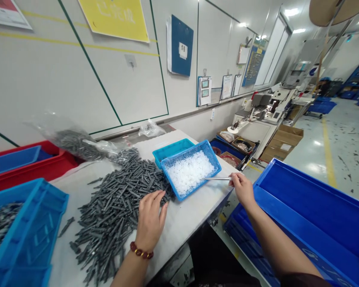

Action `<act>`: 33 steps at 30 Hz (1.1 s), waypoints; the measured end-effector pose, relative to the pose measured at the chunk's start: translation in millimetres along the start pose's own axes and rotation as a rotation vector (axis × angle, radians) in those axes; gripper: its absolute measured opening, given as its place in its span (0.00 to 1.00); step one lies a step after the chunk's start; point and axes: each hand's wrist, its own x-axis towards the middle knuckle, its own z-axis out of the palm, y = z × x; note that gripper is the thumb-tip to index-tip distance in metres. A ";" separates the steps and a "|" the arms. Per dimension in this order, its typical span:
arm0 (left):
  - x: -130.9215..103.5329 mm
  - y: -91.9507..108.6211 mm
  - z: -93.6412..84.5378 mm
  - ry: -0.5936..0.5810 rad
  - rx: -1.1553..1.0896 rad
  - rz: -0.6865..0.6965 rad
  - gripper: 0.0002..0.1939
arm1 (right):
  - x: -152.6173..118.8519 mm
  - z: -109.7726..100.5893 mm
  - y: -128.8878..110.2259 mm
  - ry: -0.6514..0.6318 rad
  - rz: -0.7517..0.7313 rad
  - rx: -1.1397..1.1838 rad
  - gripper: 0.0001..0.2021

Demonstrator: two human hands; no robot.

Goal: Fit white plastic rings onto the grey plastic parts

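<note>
My right hand (241, 186) pinches a pair of slim metal tweezers (219, 178), whose tip reaches over the near right rim of a blue tray (171, 184). Small white translucent pieces (191, 171) fill that tray, which lies tilted against a teal tray (160, 152) behind it. A large heap of dark grey plastic parts (113, 207) spreads across the white table to the left. At the heap's right edge, my left hand (151, 217) is open, palm down, thumb apart from the fingers. Whether its fingertips touch the parts I cannot tell.
Blue bin (26, 235) with grey parts stands at left, before a red bin (62, 161). Bagged grey parts (77, 141) lie at the back by the wall. A large blue crate (311, 207) sits to my right, beyond the table's edge (203, 221).
</note>
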 end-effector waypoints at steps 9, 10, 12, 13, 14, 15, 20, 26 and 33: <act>0.1 -3.3 -0.5 -0.002 0.014 0.008 0.14 | 35.3 -10.3 -2.3 -0.092 0.002 -0.062 0.21; 0.3 -3.5 -0.6 0.002 0.020 0.014 0.14 | 38.9 -9.7 -1.1 -0.111 0.005 -0.054 0.21; 0.4 -4.0 -0.4 0.004 0.024 0.018 0.13 | 45.3 -7.9 1.5 -0.151 0.015 -0.039 0.20; 0.3 -4.4 -0.2 0.002 0.024 0.017 0.13 | 48.2 -6.9 2.5 -0.174 0.023 -0.030 0.20; 0.2 -4.8 -0.1 0.000 0.022 0.015 0.13 | 50.9 -5.9 3.1 -0.198 0.033 -0.020 0.19; 0.0 -5.2 0.1 -0.004 0.021 0.010 0.13 | 53.5 -5.1 3.1 -0.222 0.043 -0.010 0.19; -0.4 -6.5 0.3 -0.013 0.018 -0.017 0.14 | 64.8 -3.8 -3.7 -0.333 0.090 0.034 0.16; -0.1 -6.9 0.0 -0.024 0.021 -0.018 0.13 | 70.2 1.2 -9.1 -0.423 0.134 0.108 0.14; -0.2 -6.4 0.5 -0.029 0.009 -0.014 0.13 | 59.8 7.9 3.1 -0.432 0.295 0.256 0.17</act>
